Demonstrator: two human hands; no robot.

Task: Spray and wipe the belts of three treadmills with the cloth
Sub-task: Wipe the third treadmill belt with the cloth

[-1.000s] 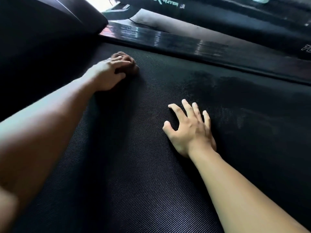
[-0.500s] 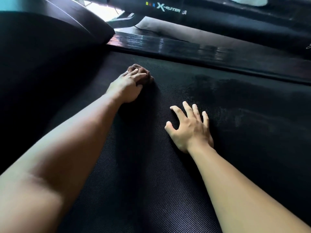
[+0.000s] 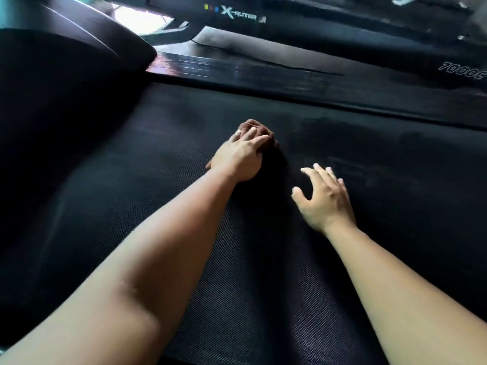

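A black textured treadmill belt (image 3: 263,299) fills most of the head view. My left hand (image 3: 238,158) lies on top of a bunched brown cloth (image 3: 259,129) near the belt's middle, its fingers curled over the cloth and pressing it onto the belt. Most of the cloth is hidden under that hand. My right hand (image 3: 325,198) rests flat on the belt just to the right, fingers spread and holding nothing. A damp, darker patch (image 3: 355,143) shows on the belt beyond my right hand. No spray bottle is in view.
A glossy black side rail (image 3: 263,72) runs along the belt's far edge. The dark motor cover (image 3: 66,64) rises at the upper left. Beyond the rail stands another treadmill marked X-Runner (image 3: 238,14).
My left hand has dragged the cloth from the belt's far left end, near the motor cover, toward the middle and closer to my right hand. My right hand has stayed put on the belt.
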